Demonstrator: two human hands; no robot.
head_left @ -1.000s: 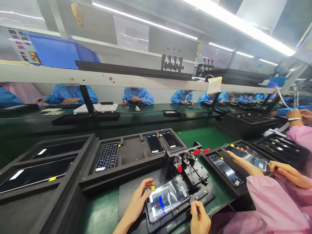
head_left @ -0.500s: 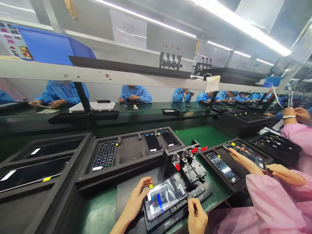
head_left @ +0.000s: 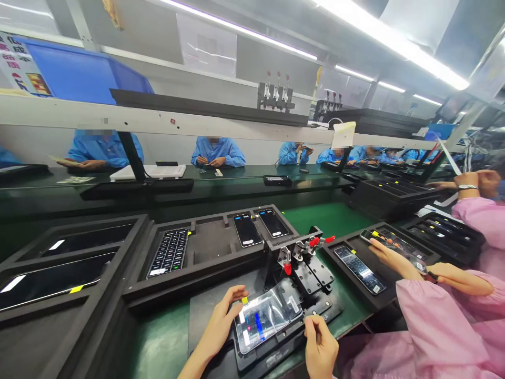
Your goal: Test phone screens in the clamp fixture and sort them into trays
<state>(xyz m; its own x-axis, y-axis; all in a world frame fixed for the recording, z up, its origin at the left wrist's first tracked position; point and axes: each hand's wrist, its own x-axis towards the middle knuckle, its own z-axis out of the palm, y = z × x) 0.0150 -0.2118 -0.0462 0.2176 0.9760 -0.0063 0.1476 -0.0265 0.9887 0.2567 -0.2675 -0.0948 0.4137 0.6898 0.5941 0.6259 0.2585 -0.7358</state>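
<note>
A smartphone (head_left: 268, 318) with a lit screen and clear film lies face up on a black clamp fixture (head_left: 272, 353). A yellow tab (head_left: 244, 300) sticks out at its far left corner. My left hand (head_left: 221, 321) is beside that corner, fingers stretched and slightly apart, the thumb against the phone's edge. My right hand (head_left: 321, 347) is closed at the phone's near right corner, thumb and forefinger pinched together; whatever is between them is too small to make out. Behind the phone, toggle clamps with red handles (head_left: 288, 269) stand on the fixture.
Behind the fixture, a black foam tray (head_left: 209, 239) holds several phones. More phones lie in another tray (head_left: 74, 284) at left. At right, a co-worker in pink sleeves (head_left: 437, 326) holds a phone over a tray (head_left: 365, 300). A white shelf beam (head_left: 221, 126) crosses above.
My right hand has shifted very slightly, still pinched by the phone's corner. My left hand and the phone look unmoved. The co-worker's phone has tilted a little.
</note>
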